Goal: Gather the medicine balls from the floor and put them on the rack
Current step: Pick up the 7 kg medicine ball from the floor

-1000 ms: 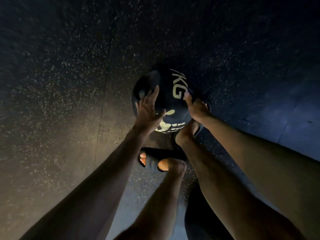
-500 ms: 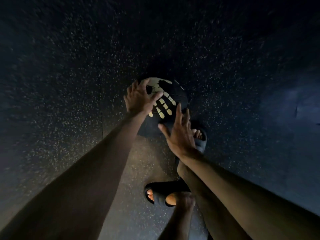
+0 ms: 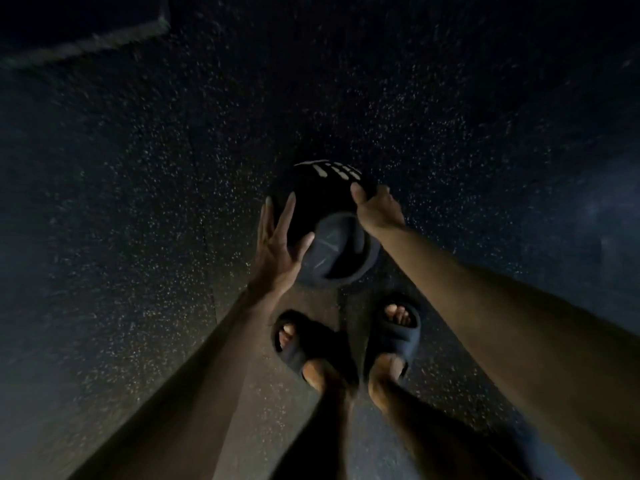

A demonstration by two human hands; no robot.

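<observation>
Left hand [image 3: 277, 244]: fingers [image 3: 288, 211] straight and spread, laid flat against the medicine ball [image 3: 322, 199] at its 8 o'clock, thumb reaching toward the grey recessed grip [image 3: 334, 252]. Nothing curls round the ball on this side.

Right hand [image 3: 379, 211]: at the ball's 2 o'clock, thumb lying over the top and the other fingers wrapping away behind the ball, out of sight.

Risks, as judged from here:
- The hold is uneven, one flat palm against one wrapping hand. A smooth, heavy ball could roll out toward 6 o'clock through the open lower gap.
- Both feet, toes bare in dark slides [image 3: 298, 344], stand right under that gap, so a slip would land on them.
- The arms are stretched long and the body is bent well over, so the load sits far out. A lift from here would strain the grip and the back.
- Light is poor and the ball is black on a dark floor, so its edges are hard to read.

Ball position: between the two hands, touching both, at 12 o'clock of the feet and near them. The pale markings face 12 o'clock and the grip recess faces 6. I cannot tell whether it is clear of the speckled rubber floor [image 3: 138, 202]. No rack is in view.
</observation>
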